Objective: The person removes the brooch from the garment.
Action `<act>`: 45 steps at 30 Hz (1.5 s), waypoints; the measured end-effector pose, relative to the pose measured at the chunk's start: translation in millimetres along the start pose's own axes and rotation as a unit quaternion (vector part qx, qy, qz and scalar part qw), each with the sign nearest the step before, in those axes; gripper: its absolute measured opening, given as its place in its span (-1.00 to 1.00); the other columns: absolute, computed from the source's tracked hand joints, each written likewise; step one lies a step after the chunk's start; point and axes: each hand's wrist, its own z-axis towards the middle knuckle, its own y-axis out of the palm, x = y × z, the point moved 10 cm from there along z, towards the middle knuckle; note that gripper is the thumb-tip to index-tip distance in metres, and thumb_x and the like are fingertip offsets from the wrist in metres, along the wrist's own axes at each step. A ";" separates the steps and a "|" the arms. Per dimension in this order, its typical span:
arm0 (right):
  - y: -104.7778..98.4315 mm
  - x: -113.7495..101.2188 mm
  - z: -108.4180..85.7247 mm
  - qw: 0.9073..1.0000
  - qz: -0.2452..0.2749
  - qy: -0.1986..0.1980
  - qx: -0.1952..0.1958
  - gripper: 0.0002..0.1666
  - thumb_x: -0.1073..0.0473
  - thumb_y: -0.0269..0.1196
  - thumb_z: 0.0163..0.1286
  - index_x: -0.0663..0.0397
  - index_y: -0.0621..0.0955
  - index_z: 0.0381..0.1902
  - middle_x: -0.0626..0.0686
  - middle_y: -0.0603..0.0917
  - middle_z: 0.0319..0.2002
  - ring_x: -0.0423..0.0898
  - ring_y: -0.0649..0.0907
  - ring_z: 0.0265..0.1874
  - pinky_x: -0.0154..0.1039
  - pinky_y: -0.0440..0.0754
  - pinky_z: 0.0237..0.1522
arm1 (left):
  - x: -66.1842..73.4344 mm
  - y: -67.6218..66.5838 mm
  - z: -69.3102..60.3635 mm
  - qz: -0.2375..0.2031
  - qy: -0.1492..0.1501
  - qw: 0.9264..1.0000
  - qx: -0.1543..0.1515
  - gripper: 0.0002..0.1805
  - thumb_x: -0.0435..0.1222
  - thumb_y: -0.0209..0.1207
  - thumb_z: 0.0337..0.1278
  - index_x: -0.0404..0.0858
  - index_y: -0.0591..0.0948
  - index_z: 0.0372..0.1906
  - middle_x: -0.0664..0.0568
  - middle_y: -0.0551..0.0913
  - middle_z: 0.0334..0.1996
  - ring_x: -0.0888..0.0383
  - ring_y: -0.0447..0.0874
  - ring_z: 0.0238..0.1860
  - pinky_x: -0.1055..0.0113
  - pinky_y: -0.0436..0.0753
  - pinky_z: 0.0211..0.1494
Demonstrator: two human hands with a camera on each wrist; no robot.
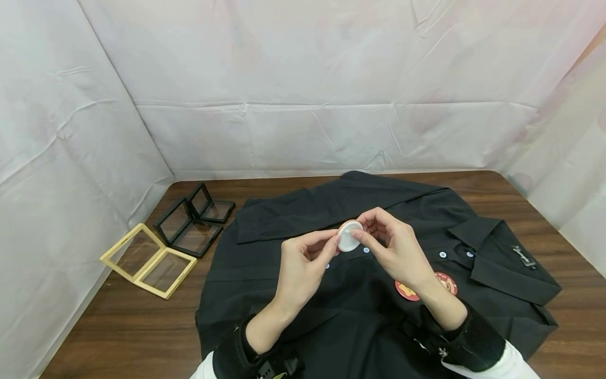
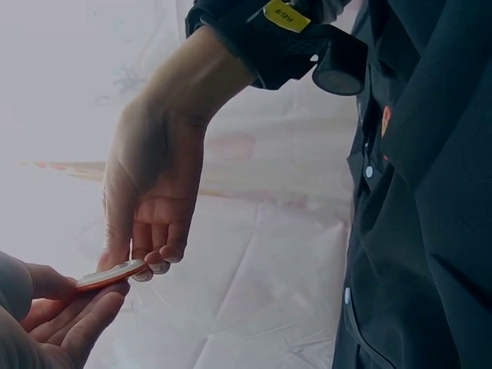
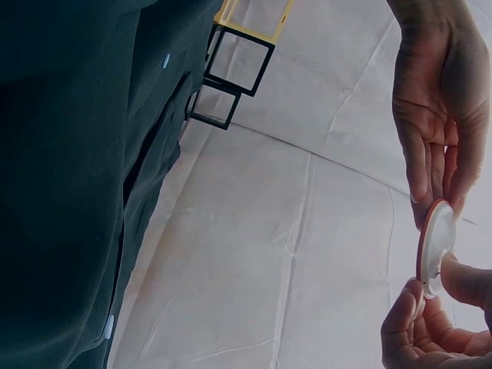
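Observation:
A round badge (image 1: 349,236) is held up between both hands over a black shirt (image 1: 289,295), its white back toward the head camera. My left hand (image 1: 303,268) pinches its left edge between thumb and fingers. On its other side my right hand (image 1: 395,250) grips the rim, the thumb lying on the white back. Seen from the left wrist, the badge (image 2: 113,275) is thin with a red-orange edge. The right wrist view shows the badge (image 3: 437,247) edge-on between the two hands.
Two red badges, one (image 1: 407,291) partly behind the right forearm and another (image 1: 446,283), lie on the shirt. Hinged frames, one yellow (image 1: 137,276) and two black (image 1: 179,247), stand at the left of the wooden table (image 1: 142,326). White cloth walls surround it.

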 end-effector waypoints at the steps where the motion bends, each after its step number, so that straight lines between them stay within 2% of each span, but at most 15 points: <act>1: 0.2 0.5 0.1 1.000 -0.004 0.002 -0.002 -0.86 0.31 0.20 0.18 0.14 0.51 -0.27 -0.03 0.54 -0.45 -0.14 0.51 -0.51 -0.39 0.47 -0.50 | -0.1 -0.1 0.0 0.000 -0.001 1.000 0.000 -0.85 -0.47 0.16 0.01 -0.46 0.63 -0.28 -0.15 0.66 -0.41 0.11 0.66 -0.43 0.35 0.60 -0.36; 8: 0.8 3.6 0.3 0.999 -0.032 0.012 -0.007 -0.85 0.24 0.21 0.19 0.10 0.53 -0.25 -0.06 0.55 -0.42 -0.18 0.52 -0.50 -0.38 0.48 -0.50 | -4.1 0.4 1.0 0.009 -0.005 1.000 -0.008 -0.85 -0.45 0.17 0.01 -0.44 0.64 -0.28 -0.12 0.66 -0.39 0.15 0.66 -0.41 0.35 0.60 -0.36; 16: 0.5 6.4 -0.4 0.998 -0.052 0.025 -0.008 -0.81 0.22 0.25 0.16 0.02 0.55 -0.23 -0.14 0.56 -0.40 -0.23 0.55 -0.45 -0.39 0.51 -0.43 | -5.6 -1.4 1.9 0.037 -0.006 0.999 -0.010 -0.88 -0.44 0.17 0.00 -0.40 0.65 -0.33 -0.07 0.67 -0.44 0.04 0.65 -0.46 0.39 0.59 -0.45; 25: -4.4 7.4 -3.2 0.996 -0.090 0.014 -0.017 -0.73 0.27 0.27 0.12 0.13 0.56 -0.18 -0.02 0.60 -0.32 -0.22 0.59 -0.38 -0.36 0.55 -0.30 | -9.0 -7.5 2.7 0.076 -0.009 0.997 -0.001 -0.90 -0.45 0.20 -0.03 -0.37 0.66 -0.36 -0.04 0.67 -0.44 0.19 0.65 -0.46 0.40 0.59 -0.40; 32: -5.7 9.2 -7.0 0.989 -0.140 0.010 -0.043 -0.73 0.29 0.28 0.10 0.13 0.55 -0.19 -0.05 0.61 -0.29 -0.22 0.60 -0.37 -0.31 0.56 -0.29 | -14.4 -16.6 3.6 0.112 -0.005 0.994 0.007 -0.91 -0.44 0.20 -0.03 -0.36 0.66 -0.36 -0.04 0.67 -0.43 0.18 0.65 -0.45 0.44 0.58 -0.38; 39: 0.3 11.3 -19.6 0.984 -0.161 -0.019 -0.076 -0.73 0.28 0.29 0.10 0.09 0.55 -0.19 -0.08 0.59 -0.25 -0.23 0.61 -0.36 -0.29 0.56 -0.32 | -16.6 -26.2 5.5 0.162 0.004 0.987 0.006 -0.90 -0.45 0.19 -0.03 -0.35 0.66 -0.36 -0.04 0.67 -0.42 0.22 0.65 -0.45 0.46 0.57 -0.38; 45: 5.5 10.4 -37.3 0.976 -0.184 -0.060 -0.097 -0.68 0.26 0.32 0.05 0.07 0.55 -0.18 -0.08 0.59 -0.22 -0.22 0.60 -0.34 -0.27 0.56 -0.33 | -26.3 -35.0 6.9 0.206 0.003 0.979 -0.001 -0.89 -0.49 0.18 -0.06 -0.37 0.66 -0.37 -0.03 0.67 -0.42 0.28 0.64 -0.45 0.48 0.57 -0.37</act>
